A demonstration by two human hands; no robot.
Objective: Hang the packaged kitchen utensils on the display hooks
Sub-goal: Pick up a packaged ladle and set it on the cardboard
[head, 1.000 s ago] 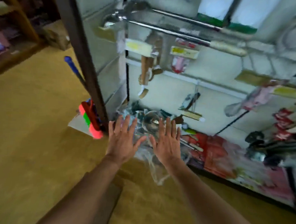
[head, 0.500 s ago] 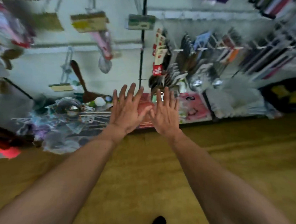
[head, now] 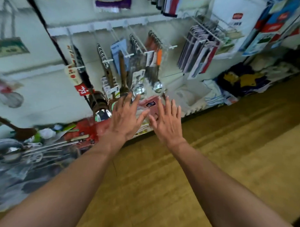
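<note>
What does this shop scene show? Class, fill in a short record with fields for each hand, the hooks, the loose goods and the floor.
left hand: open, fingers spread, holding nothing
right hand: open, fingers spread, holding nothing
hooks: white pegs on the wall panel, most carrying packaged goods
ladles: hanging in packets, shiny bowls just above the fingertips in this view
pile of packaged utensils: lying low at the left, not hung
floor: brown, wood-look boards
</note>
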